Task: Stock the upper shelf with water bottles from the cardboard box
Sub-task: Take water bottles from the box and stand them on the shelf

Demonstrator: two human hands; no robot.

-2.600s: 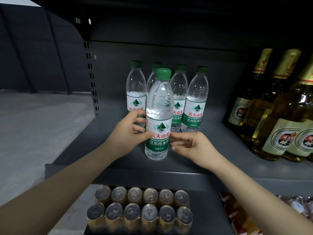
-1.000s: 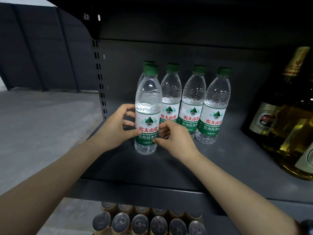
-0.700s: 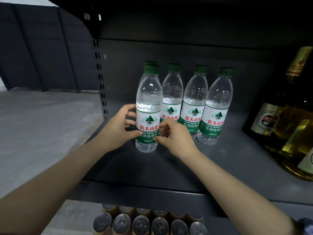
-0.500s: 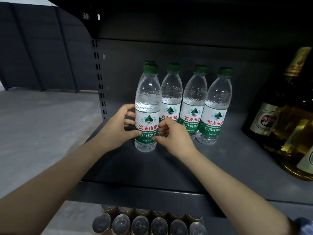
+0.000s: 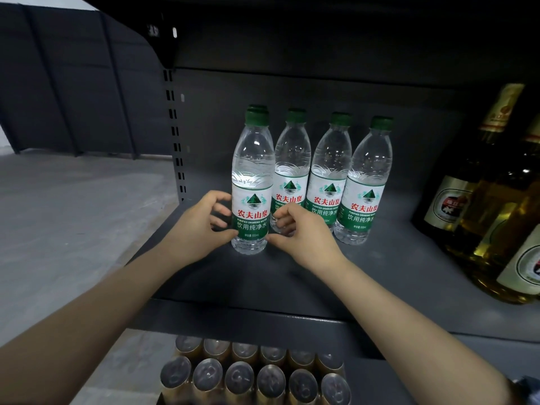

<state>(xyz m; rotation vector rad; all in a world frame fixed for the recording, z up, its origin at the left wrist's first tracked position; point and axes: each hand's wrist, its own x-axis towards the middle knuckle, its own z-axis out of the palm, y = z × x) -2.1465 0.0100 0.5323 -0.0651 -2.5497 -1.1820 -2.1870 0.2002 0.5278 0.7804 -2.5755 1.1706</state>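
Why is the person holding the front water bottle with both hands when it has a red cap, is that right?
Not quite. The head view shows the front water bottle has a green cap, not red. The rest holds: the left hand and the right hand both hold it, one on each side, as it stands on the shelf.

Dark grey metal shelving [image 5: 292,276], slotted upright [image 5: 174,135] at left. Grey concrete floor [image 5: 73,214]; dark panelled wall [image 5: 67,83] behind. Dim light.
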